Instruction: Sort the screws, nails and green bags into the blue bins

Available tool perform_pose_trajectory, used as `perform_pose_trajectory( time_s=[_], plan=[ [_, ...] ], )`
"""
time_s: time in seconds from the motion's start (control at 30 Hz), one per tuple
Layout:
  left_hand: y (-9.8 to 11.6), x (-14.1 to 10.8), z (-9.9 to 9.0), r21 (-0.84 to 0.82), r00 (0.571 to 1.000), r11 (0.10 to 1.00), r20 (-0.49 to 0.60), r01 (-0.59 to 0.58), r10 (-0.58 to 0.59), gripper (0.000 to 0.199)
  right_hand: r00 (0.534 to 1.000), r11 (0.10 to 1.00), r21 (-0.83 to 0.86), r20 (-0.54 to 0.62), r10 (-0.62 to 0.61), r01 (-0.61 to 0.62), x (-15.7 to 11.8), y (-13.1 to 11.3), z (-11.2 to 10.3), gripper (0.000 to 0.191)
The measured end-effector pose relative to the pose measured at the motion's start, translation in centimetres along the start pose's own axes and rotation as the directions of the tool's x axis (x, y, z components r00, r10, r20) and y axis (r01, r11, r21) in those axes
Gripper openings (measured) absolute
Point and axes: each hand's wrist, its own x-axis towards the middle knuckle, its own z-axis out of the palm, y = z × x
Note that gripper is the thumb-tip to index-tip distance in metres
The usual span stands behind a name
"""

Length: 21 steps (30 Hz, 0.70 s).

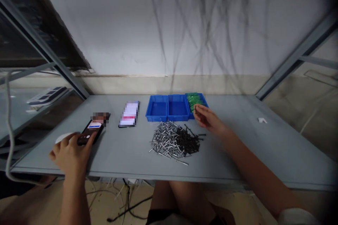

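Note:
My left hand point(69, 158) is at the front left of the grey table, its fingers on the lower end of a black smartphone point(91, 130) with a lit screen. A white computer mouse point(62, 137) lies just under those fingers. My right hand point(207, 119) hangs at the front corner of the third blue bin point(203, 104), touching or almost touching the green circuit boards point(194, 101) stacked there. Below it lies a loose heap of silver rivets point(165, 141) beside black screws point(188, 141). Two more blue bins point(157, 109) point(179, 108) stand empty-looking to the left.
A second smartphone point(129, 114) lies face up on the grey table point(250, 147), and a small white scrap point(262, 120) sits to the right. Metal shelf uprights point(39, 42) rise at the left. A grey cable point(9, 130) hangs beside them, and black wires point(128, 204) lie on the floor.

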Motion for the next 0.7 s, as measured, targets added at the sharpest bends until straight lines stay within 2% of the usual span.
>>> perform_pose_trajectory(
  time_s=[0.1,0.23,0.47,0.57,0.7],
  plan=[
    [0.2,0.0,-0.2,0.008,1.0,1.0,0.025,0.018,-0.018,0.059,0.997,1.0,0.013,-0.072,0.005,-0.004,0.3,0.1,0.3,0.039],
    [0.5,0.0,-0.5,0.022,0.999,1.0,0.043,0.016,-0.017,0.06,0.982,0.997,-0.069,-0.183,-0.038,0.026,0.7,0.3,0.2,0.044],
    [0.7,0.0,-0.5,0.055,0.993,0.998,0.118,-0.019,0.012,0.067,0.958,0.989,-0.123,-0.26,-0.116,0.086,1.2,1.5,0.0,0.042],
    [0.4,0.8,-0.1,0.096,0.975,0.995,0.224,-0.026,0.004,0.076,0.944,0.963,-0.242,-0.272,-0.186,0.12,1.5,2.2,-0.1,0.04],
    [-0.2,3.3,0.8,0.15,0.943,0.987,0.332,-0.055,0.002,0.084,0.928,0.875,-0.465,-0.253,-0.273,0.131,1.6,2.6,-0.1,0.042]
  ],
)
